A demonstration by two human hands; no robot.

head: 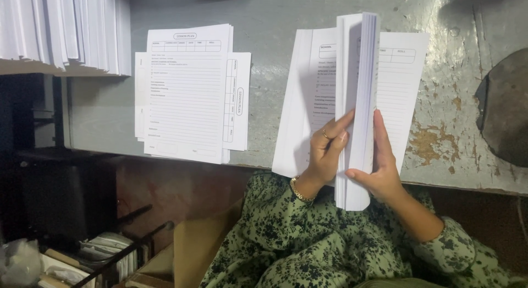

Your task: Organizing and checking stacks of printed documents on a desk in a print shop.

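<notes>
Form stack [356, 101] held upright, gripped by left hand [325, 150] and right hand [379, 172].
Edges are best squared before it is laid flat; crossed pile [190, 92] left on table [275, 24].

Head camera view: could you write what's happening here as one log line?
left hand: grips paper stack | right hand: supports stack upright | beside: crossed piles of printed forms | surface: worn grey table

Both hands grip an upright sheaf of printed forms [356, 106], left hand [325, 150] and right hand [380, 167] on either side. A crossed stack of forms [187, 92] lies well apart on the grey worn table [275, 24].
</notes>
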